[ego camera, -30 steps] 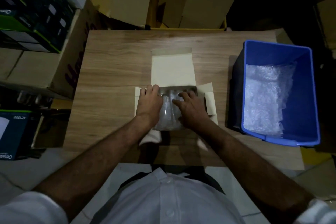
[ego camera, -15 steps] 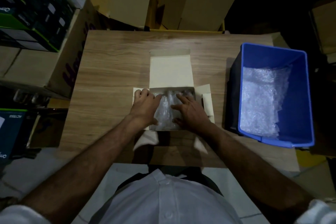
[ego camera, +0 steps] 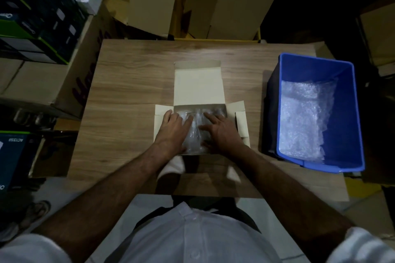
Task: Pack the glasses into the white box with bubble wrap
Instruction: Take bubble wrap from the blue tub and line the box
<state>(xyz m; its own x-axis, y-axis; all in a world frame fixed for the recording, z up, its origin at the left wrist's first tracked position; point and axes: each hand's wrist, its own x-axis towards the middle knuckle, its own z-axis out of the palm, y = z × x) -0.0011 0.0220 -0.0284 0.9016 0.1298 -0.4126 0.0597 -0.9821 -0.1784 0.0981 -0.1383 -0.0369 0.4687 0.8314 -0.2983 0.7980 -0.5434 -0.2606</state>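
Now, left hand [ego camera: 173, 129]: fingers spread flat, pressing the bubble wrap [ego camera: 195, 134].
Right hand [ego camera: 220, 130]: likewise flat and open on it.
Glasses: wrapped, barely discernible inside the white box [ego camera: 198, 85], table centre.
Blue bin [ego camera: 350, 113]: at 3 o'clock.

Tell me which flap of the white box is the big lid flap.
The far flap, lying flat on the table beyond the white box. The left side flap and right side flap are far smaller.
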